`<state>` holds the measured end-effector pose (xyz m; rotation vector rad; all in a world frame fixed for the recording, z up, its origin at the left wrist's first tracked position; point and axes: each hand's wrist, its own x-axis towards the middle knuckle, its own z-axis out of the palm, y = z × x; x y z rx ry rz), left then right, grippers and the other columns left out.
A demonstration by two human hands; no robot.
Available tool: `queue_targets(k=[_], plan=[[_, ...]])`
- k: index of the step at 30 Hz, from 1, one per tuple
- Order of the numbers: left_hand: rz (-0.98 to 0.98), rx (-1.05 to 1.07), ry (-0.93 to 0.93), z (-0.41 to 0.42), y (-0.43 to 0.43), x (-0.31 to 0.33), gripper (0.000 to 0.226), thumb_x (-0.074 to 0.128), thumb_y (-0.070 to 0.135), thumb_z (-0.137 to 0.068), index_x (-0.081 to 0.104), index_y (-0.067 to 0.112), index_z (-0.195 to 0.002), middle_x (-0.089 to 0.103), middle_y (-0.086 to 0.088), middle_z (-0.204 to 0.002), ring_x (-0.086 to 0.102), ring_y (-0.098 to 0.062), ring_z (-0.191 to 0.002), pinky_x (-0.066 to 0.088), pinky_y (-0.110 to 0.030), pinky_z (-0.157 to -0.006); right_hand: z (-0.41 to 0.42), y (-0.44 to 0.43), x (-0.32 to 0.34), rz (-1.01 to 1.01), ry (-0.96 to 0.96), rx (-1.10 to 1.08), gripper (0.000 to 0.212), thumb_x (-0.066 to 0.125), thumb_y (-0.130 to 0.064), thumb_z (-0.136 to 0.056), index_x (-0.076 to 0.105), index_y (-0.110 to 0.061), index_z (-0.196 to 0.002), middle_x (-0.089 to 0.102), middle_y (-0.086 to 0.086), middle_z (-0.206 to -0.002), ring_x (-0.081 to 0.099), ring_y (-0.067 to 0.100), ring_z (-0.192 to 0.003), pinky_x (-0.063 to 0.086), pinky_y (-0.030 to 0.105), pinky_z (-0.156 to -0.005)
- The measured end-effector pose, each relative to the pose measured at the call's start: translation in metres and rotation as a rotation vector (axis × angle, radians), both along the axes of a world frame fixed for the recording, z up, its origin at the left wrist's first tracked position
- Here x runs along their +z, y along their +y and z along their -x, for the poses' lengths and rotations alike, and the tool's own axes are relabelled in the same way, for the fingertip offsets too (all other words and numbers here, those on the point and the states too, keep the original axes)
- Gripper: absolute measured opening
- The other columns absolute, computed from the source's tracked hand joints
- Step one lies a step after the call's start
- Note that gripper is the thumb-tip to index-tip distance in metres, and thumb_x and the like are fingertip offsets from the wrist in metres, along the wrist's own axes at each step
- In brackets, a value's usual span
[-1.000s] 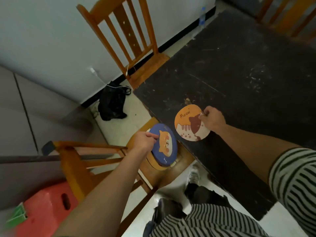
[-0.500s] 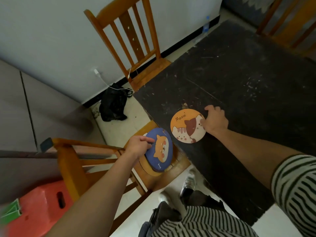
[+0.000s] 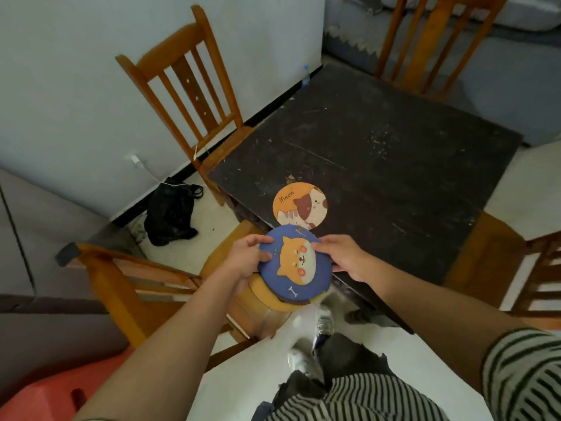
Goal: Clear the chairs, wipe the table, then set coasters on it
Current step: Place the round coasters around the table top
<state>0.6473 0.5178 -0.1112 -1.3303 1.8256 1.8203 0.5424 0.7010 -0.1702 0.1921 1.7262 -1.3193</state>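
While both hands pinch the blue dog coaster (image 3: 294,262) over the chair seat (image 3: 239,302), left hand (image 3: 247,259) and right hand (image 3: 340,257) on opposite rims, the table (image 3: 394,165) lies just ahead-right, nearer the right hand.

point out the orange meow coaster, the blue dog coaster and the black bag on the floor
orange meow coaster (image 3: 300,205): head view, on its printed face, lying on the table.
blue dog coaster (image 3: 296,262): head view, on the dog's face.
black bag (image 3: 170,211): head view, on the middle of its body.
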Motion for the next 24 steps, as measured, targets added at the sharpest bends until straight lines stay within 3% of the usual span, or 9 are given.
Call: queue_targets(k=[4,7,14,17,19,21,24], plan=[[-0.020,-0.015,-0.002,-0.007,0.023,0.003,0.038,0.062,-0.007,-0.086,0.057,0.020,-0.112,0.060,-0.016,-0.125,0.062,-0.037,-0.107,0.056,-0.049,-0.085,-0.011,0.030,0.008,-0.020,0.126,-0.057,0.026,0.071,-0.009,-0.086,0.067,-0.011,-0.112,0.070,0.009,-0.103,0.067,0.018,-0.089,0.055,0.031,-0.063],[-0.033,-0.022,-0.001,-0.002,0.041,0.006,0.042,0.063,-0.004,-0.087,0.052,0.023,-0.116,0.058,-0.012,-0.125,0.059,-0.035,-0.110,0.055,-0.053,-0.088,-0.012,0.049,0.013,-0.059,0.266,-0.043,0.033,0.074,-0.005,-0.082,0.066,-0.013,-0.112,0.070,0.007,-0.102,0.067,0.019,-0.093,0.058,0.038,-0.077],[-0.014,-0.066,-0.007,0.032,0.083,0.007,0.042,0.062,-0.002,-0.089,0.053,0.026,-0.118,0.056,-0.007,-0.125,0.059,-0.030,-0.107,0.059,-0.049,-0.083,0.010,0.087,0.016,-0.309,0.669,0.111,0.020,0.075,-0.014,-0.082,0.061,-0.019,-0.094,0.060,-0.001,-0.096,0.061,0.014,-0.088,0.050,0.025,-0.075],[0.011,-0.118,0.015,0.058,0.103,0.003,0.052,0.061,-0.003,-0.089,0.049,0.025,-0.131,0.054,-0.009,-0.128,0.059,-0.029,-0.108,0.059,-0.045,-0.082,0.036,0.108,0.014,-0.280,0.645,0.102,0.017,0.072,-0.012,-0.085,0.058,-0.018,-0.092,0.060,-0.003,-0.088,0.060,0.014,-0.085,0.046,0.022,-0.069],[-0.010,-0.112,0.013,0.077,0.119,0.001,0.054,0.062,-0.004,-0.089,0.050,0.022,-0.134,0.055,-0.008,-0.126,0.059,-0.031,-0.109,0.058,-0.046,-0.084,0.059,0.126,0.007,-0.236,0.579,0.086,0.015,0.070,-0.012,-0.087,0.057,-0.017,-0.092,0.063,0.001,-0.089,0.062,0.016,-0.087,0.052,0.029,-0.071],[-0.060,-0.087,0.001,0.096,0.136,-0.002,0.045,0.061,-0.006,-0.088,0.056,0.013,-0.129,0.063,-0.012,-0.122,0.062,-0.034,-0.107,0.056,-0.049,-0.087,0.084,0.145,-0.003,-0.192,0.518,0.092,0.014,0.069,-0.013,-0.088,0.056,-0.017,-0.091,0.067,0.007,-0.092,0.066,0.022,-0.091,0.056,0.042,-0.078],[-0.111,-0.077,-0.070,0.124,0.163,-0.007,0.030,0.062,-0.003,-0.088,0.066,0.004,-0.117,0.071,-0.016,-0.110,0.068,-0.035,-0.099,0.057,-0.049,-0.086,0.120,0.170,-0.015,-0.176,0.450,0.125,0.014,0.068,-0.014,-0.089,0.056,-0.016,-0.097,0.067,0.007,-0.099,0.066,0.021,-0.095,0.056,0.047,-0.085]])
